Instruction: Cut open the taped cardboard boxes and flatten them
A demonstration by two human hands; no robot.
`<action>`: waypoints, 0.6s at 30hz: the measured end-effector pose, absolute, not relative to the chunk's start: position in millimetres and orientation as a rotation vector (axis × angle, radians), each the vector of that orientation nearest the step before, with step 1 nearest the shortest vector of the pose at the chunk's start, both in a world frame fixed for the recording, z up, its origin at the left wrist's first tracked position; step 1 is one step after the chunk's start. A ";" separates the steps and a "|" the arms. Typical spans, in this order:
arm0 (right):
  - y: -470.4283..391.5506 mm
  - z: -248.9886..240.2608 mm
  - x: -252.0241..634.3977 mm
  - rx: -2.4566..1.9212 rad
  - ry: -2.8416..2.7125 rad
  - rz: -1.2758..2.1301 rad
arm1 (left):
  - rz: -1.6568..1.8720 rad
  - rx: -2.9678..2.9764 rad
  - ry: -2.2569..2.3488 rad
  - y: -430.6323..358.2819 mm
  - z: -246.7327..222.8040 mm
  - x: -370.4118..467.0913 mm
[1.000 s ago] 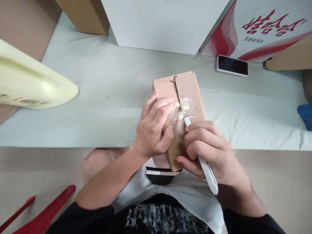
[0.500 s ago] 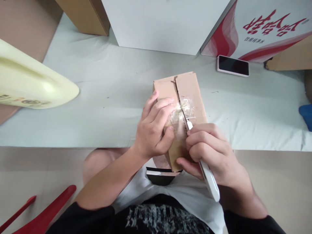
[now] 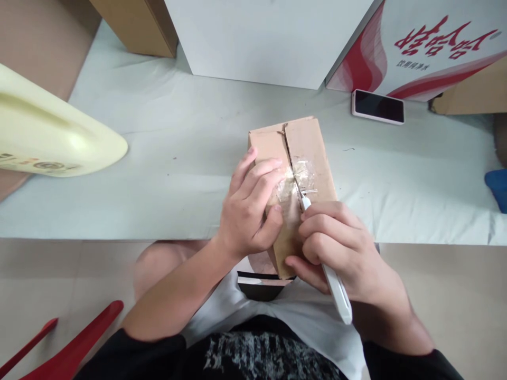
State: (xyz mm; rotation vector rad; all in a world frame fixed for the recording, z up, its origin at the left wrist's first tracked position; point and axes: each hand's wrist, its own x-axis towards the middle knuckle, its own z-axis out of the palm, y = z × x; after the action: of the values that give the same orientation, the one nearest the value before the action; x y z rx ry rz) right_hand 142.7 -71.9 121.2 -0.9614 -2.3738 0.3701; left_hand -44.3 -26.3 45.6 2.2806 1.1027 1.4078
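Observation:
A small cardboard box [image 3: 307, 142] sits tilted at the table's front edge, partly over my lap. Clear, wrinkled tape [image 3: 306, 171] crosses the seam between its top flaps. My left hand [image 3: 249, 211] steadies the box, its fingers bent over the upper face and the thumb pressed on it. In my right hand [image 3: 340, 243] is a white utility knife [image 3: 337, 295], the fingers wrapped round its handle. The knife's blade reaches into the seam at the tape; how deep it goes is hidden. My right thumb lies along the box's near right side.
A white box [image 3: 257, 42] and a red-and-white carton [image 3: 368, 63] stand at the back of the pale cloth-covered table [image 3: 190, 148]. A phone [image 3: 378, 106] lies by the carton. On the left is a pale yellow object [image 3: 79, 137]; a blue item [image 3: 497, 187] is far right.
My right hand and the knife have shifted slightly left, and the handle's rear end has swung a little left and up. My left hand and the box have stayed in place.

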 end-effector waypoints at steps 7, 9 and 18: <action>-70.8 119.8 142.7 -0.955 -2.366 0.404 | 1.426 2.281 1.091 -25.5 46.5 -44.1; -71.5 120.9 145.0 -0.911 -2.342 0.433 | 1.427 2.279 1.089 -25.6 46.4 -44.4; -71.4 121.0 143.3 -0.950 -2.364 0.457 | 1.424 2.275 1.095 -25.9 45.6 -43.4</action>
State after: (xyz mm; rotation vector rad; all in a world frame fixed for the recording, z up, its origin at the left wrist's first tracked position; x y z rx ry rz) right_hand 143.3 -71.4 121.0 -0.9500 -2.3641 0.4574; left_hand -43.4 -25.9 45.6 2.2751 1.0953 1.4242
